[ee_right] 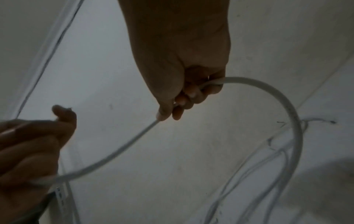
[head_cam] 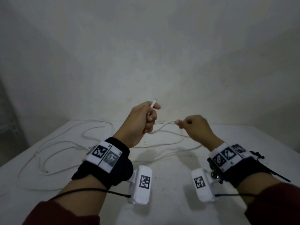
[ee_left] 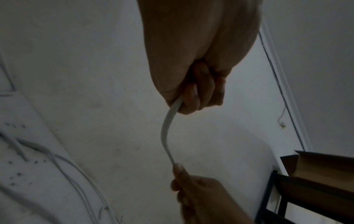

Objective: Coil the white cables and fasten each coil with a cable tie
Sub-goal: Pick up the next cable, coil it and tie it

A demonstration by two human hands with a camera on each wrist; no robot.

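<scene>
My left hand [head_cam: 146,116] is raised above the table and grips a white cable [head_cam: 164,125] near its end, with the plug tip [head_cam: 153,103] poking up past the fist. My right hand [head_cam: 191,125] pinches the same cable a short way along, to the right of the left hand. In the left wrist view the cable [ee_left: 166,133] runs from my left fist [ee_left: 193,98] down to the right hand's fingers [ee_left: 179,168]. In the right wrist view the cable [ee_right: 287,109] arcs out of the right fist [ee_right: 184,97] toward the table.
More white cable [head_cam: 53,146] lies in loose tangled loops across the white table [head_cam: 170,164], mostly left and centre. A plain wall stands close behind. A black cable tie [head_cam: 279,175] lies near my right wrist. A dark shelf with a cardboard box [ee_left: 323,166] stands to the right.
</scene>
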